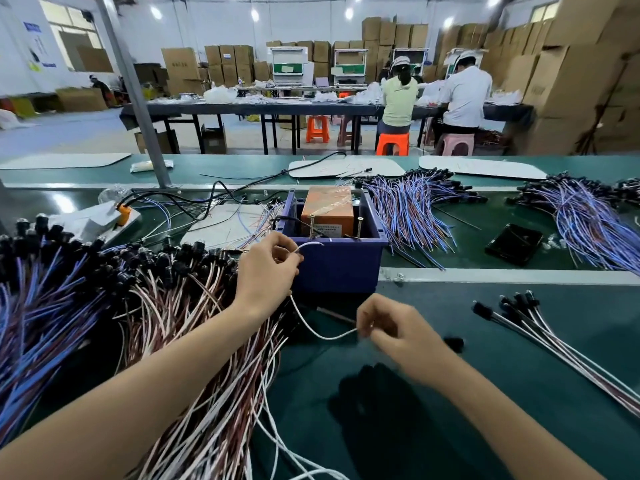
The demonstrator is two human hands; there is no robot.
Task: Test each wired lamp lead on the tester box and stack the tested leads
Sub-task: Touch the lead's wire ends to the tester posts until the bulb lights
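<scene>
One thin white wired lead (318, 333) is in play, hanging in a slack curve above the green worktop (485, 393) at six o'clock of the blue plastic tester box (339, 268). I judge it very light and limp, with a smooth sheath that could slide through a loose pinch and a fine tip that would bend or fray if pushed hard. The sensible holds are close behind each end, so the tip can be steered onto a contact and the slack kept out of the way. The left hand (268, 271) does that at the upper end: its fingers (287, 252) are closed to a narrow pinch on the wire. The short free tip arcs toward the box's near rim, and I cannot tell whether it touches. The right hand (398, 327), at five o'clock of the box, is blurred; its fingers (370, 318) look drawn together round the lead's other end. The tangled heap of red-brown and white leads (180, 306) at eight to nine o'clock of the box is untested stock, by my guess. A small fanned stack of white leads with black lamp holders (540, 327) rests at four o'clock, well apart from the hands.
</scene>
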